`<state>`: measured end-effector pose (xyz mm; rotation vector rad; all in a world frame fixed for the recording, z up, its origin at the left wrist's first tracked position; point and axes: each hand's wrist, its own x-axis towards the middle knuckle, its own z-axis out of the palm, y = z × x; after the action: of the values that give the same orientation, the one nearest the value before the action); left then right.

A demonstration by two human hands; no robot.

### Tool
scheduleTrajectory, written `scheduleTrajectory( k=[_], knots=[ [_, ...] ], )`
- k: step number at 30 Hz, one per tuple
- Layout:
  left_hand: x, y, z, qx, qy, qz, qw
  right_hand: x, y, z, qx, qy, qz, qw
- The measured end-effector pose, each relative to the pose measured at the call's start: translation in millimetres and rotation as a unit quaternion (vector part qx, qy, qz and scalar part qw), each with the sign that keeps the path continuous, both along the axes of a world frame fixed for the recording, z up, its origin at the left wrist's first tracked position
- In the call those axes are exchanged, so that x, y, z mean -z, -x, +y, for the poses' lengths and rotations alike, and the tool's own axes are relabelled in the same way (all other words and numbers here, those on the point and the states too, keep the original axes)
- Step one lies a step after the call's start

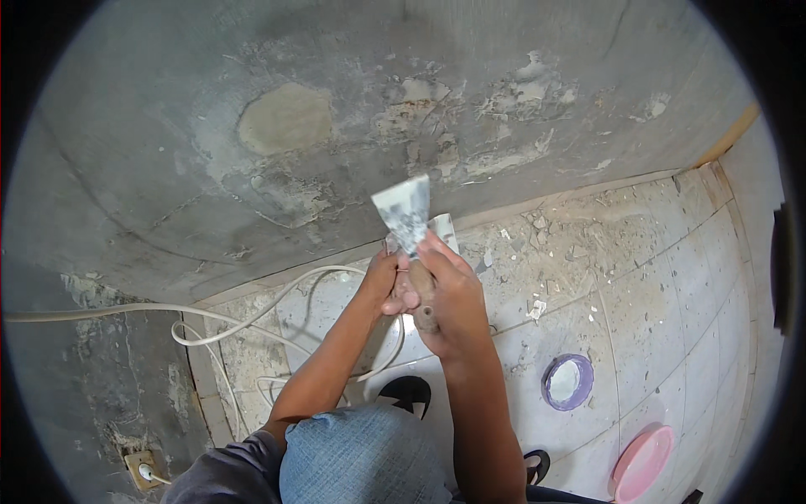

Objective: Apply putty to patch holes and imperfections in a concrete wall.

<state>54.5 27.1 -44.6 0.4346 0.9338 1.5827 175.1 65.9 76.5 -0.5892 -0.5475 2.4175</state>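
Observation:
My right hand (456, 294) is wrapped round the wooden handle (426, 307) of a putty knife. Its flared blade (405, 204), smeared with white and grey filler, points up toward the wall. Close against it, my left hand (388, 281) is closed, with fingertips curled beside the handle. Behind the blade, between both hands, shows a flat whitish piece (444, 228); the hands hide most of it, so its kind cannot be told. Ahead stands a grey wall (336, 50) with flaking plaster (420, 109) and a smooth, paler filler patch (287, 119).
A purple bowl (586, 385) with white paste and a pink basin (655, 454) stand on the tiled floor at right. Plaster crumbs (537, 309) litter the tiles along the wall. A white cable (243, 323) loops at left; a plug sits in a wall socket (143, 470).

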Motion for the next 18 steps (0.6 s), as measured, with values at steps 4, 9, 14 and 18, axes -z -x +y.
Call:
scheduleTrajectory(
  k=[4,9,14,18],
  knots=[
    [12,24,-2,-0.001,0.127,-0.072,0.989,26,9,9,0.026,0.085,-0.017,0.996],
    [21,18,2,-0.074,0.076,-0.099,0.989,9,28,13,0.063,0.095,0.027,0.993],
    [3,0,11,-0.057,0.092,-0.104,0.989,-54,56,25,0.186,0.251,0.060,0.948],
    [26,21,3,0.044,0.038,-0.147,0.987,-101,85,17,0.160,0.253,0.116,0.947]
  ],
)
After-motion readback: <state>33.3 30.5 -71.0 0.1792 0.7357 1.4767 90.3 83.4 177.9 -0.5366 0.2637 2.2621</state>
